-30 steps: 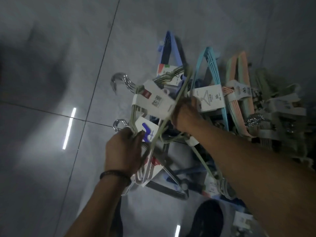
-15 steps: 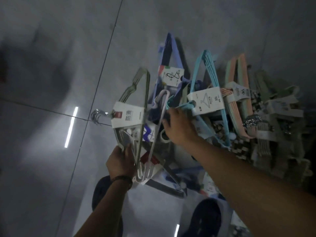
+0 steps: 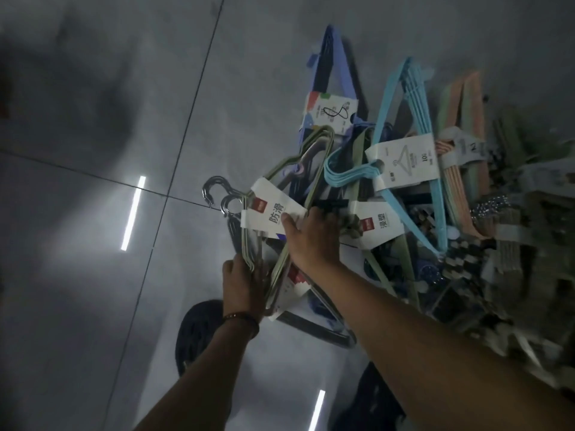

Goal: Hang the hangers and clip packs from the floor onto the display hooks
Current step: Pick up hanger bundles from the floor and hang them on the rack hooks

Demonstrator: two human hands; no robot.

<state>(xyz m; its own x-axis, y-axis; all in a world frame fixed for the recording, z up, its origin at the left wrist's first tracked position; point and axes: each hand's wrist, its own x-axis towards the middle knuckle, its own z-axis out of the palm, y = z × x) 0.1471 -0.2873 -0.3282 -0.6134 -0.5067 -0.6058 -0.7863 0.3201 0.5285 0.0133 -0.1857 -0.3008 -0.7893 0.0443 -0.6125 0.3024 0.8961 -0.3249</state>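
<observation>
Green hanger pack [image 3: 298, 194], centre of frame, lifted clear of floor [image 3: 93, 275]; chrome hooks [image 3: 217, 194] pointing left. White label [image 3: 270, 213] wrapped round the neck. Left hand [image 3: 241, 284], lower centre, fingers curled tight round lower end of pack. Right hand [image 3: 311, 237], fingers spread flat, resting on label and on wires beside it; whether pinching anything, cannot tell. Remaining stock heaped at right: blue pack [image 3: 410, 150], dark blue pack [image 3: 333, 73], peach pack [image 3: 463, 135], all on floor. Shoes [image 3: 199, 334] at bottom.

Step in hand, judged: gathering, pickup stage. No display hooks in view. Next move calls for securing pack, untangling from pile, standing, then threading chrome hooks onto a display hook.
</observation>
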